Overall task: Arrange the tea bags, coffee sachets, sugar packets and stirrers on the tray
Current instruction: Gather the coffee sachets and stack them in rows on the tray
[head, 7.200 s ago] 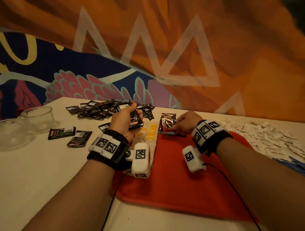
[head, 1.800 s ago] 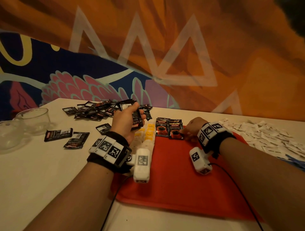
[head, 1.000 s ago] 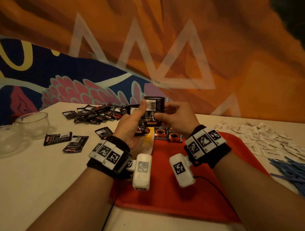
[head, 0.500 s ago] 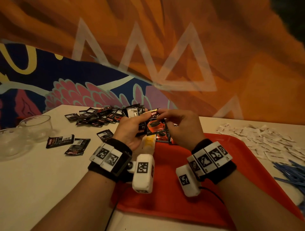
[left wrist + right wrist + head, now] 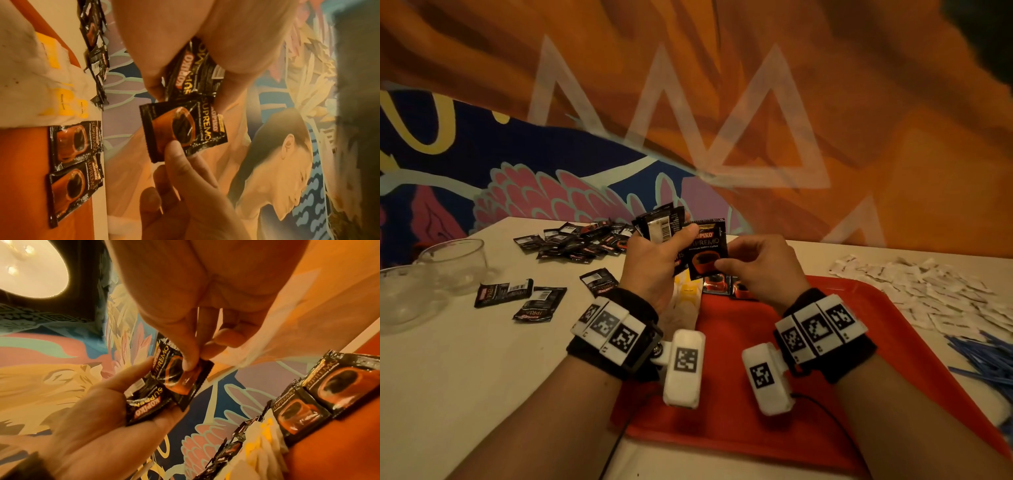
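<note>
Tea bags (image 5: 687,294), two sachets (image 5: 726,286) on tray (image 5: 876,342); right hand (image 5: 760,270) pinches third sachet (image 5: 707,251), left hand (image 5: 654,263) grips stack (image 5: 659,222). Sugar (image 5: 928,291), stirrers (image 5: 986,359) untouched.

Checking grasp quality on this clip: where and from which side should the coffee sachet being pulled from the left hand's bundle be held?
By its free lower corner, from the right: the coffee sachet is flat and upright, its left part caught under the left hand thumb. The right hand pinches exactly there, thumb in front.
</note>
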{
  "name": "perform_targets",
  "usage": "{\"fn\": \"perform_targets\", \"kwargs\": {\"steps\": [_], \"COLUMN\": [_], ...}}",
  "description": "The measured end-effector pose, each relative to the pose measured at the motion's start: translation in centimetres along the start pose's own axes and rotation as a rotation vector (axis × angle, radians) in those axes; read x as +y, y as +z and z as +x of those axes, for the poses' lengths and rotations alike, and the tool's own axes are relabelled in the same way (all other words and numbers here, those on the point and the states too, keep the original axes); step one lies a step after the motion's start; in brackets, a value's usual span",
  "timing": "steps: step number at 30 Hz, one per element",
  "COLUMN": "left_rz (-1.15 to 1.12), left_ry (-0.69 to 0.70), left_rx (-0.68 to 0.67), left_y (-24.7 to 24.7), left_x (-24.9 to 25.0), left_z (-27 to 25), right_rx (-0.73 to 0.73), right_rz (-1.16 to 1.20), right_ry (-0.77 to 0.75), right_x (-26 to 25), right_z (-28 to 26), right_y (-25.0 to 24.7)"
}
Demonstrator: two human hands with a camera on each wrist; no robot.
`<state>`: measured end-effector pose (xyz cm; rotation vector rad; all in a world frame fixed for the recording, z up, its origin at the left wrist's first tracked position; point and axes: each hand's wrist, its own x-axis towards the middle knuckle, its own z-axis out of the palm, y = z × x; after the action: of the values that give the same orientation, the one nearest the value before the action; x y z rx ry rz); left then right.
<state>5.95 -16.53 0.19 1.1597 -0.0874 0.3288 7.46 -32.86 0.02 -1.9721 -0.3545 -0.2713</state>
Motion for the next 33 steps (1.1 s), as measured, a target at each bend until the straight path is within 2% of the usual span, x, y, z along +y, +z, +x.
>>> {"fn": "perform_targets", "kwargs": {"steps": [4,8,17,20,25,27,29,31,33], "left_rz": [0.111,0.195,0.221,0.25,0.229,0.234,0.208,0.157,0.144], "left_ry": [0.095,0.145,0.147,0.163,0.121,0.127,0.134,0.108,0.06], "left_rx": [-0.015,-0.053,-0.051,-0.033,-0.073,-0.06,-0.028,-0.015,-0.044], "left_y": [0.1,0.2,0.1,0.1,0.3,0.3,0.2,0.2,0.3], "left_x": [0.0,0.1,0.1,0.0,0.2,0.3,0.3,0.3,0.3], "left_z": [-0.2,-0.5,-0.5,-0.4,-0.6,-0.5,-0.4,-0.5,-0.5], "right_rx": [-0.027,-0.004,0.051,-0.001,0.023,-0.025,-0.085,-0.077,-0.059], "right_rz": [0.077,0.436,0.488,0.56,0.52,0.48,0.336,0.141,0.058], "right_ry": [-0.048,-0.049,-0.037,0.015,0.041,0.036,0.021,0.0,-0.025], "right_x": [-0.3,-1.1,-1.4,-1.7,-1.5,-1.3,-0.8,-0.4,-0.4], "right_z": [-0.1,-0.1,-0.1,-0.3,-0.1,-0.1,-0.1,0.0,-0.1], "right_y": [0.0,0.3,0.1,0.0,-0.1,-0.3,-0.3,-0.4,-0.6]}}
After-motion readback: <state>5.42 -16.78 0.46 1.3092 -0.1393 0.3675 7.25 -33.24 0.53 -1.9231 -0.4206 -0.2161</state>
